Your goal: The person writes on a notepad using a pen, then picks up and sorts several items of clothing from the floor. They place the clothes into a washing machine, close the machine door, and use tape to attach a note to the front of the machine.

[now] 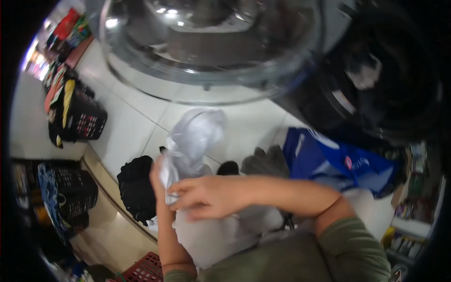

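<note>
A bunched piece of light grey-white fabric (195, 137) hangs in front of me, above the tiled floor. My left hand (158, 174) is at its left edge, partly hidden behind the cloth, and holds it. My right hand (208, 199) reaches across my body, its fingertips at the lower edge of the fabric; motion blur hides whether they pinch it. A heap of black cloth (137, 188) lies on the floor to the left of my left forearm. Dark grey cloth (267, 162) lies beyond my right forearm.
A round transparent machine door (211, 79) hangs open ahead. A black machine (380, 81) and a blue bag (345, 165) are at right. Black baskets of clothes (90, 120) stand at left, another basket (77, 188) below them. A dark red basket (142, 269) is at lower left.
</note>
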{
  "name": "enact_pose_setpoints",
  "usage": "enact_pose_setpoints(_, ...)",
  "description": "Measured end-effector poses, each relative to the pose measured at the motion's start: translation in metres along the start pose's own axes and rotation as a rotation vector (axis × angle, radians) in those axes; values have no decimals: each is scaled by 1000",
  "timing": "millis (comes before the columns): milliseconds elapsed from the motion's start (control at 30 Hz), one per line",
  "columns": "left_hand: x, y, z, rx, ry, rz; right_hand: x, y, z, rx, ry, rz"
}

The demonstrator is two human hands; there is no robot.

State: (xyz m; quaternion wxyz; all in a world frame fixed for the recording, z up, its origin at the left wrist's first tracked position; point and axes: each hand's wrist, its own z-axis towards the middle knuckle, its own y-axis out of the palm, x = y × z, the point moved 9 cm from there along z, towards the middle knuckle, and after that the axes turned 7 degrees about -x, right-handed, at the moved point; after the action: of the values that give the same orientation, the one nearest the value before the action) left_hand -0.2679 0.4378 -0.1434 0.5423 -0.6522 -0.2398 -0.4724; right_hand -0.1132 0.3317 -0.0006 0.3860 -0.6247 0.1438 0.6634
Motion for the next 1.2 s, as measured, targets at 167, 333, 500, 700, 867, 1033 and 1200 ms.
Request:
enact_pose_setpoints(167, -9, -142, -57, 459, -37, -485, -43, -83, -188, 154, 613, -409)
enact_pose_setpoints(333, -8, -161, -99, -153, -428, 1029, -173, -69, -428, 908, 1067, -773)
enact_pose_setpoints(500, 205, 7, -30, -240, 167, 463, -206, 96, -648, 1370, 1679, -607)
enact_pose_setpoints(700, 163, 326, -90, -1403, 379, 1111, -16, 320, -749, 973, 2064, 249)
enact_pose_setpoints(867, -27, 394, -91, -1413, 79, 1335, 147, 363, -764, 1443, 1913, 350)
enact_pose_setpoints(1033, -69, 411, -136, -1170, -252, 1201, 207, 380, -685, 1128, 1829, 598)
enact_pose_setpoints(1200, -85, 419, -151, -1079, -397, 1096, 208, 382, -694, 1499, 1798, 283)
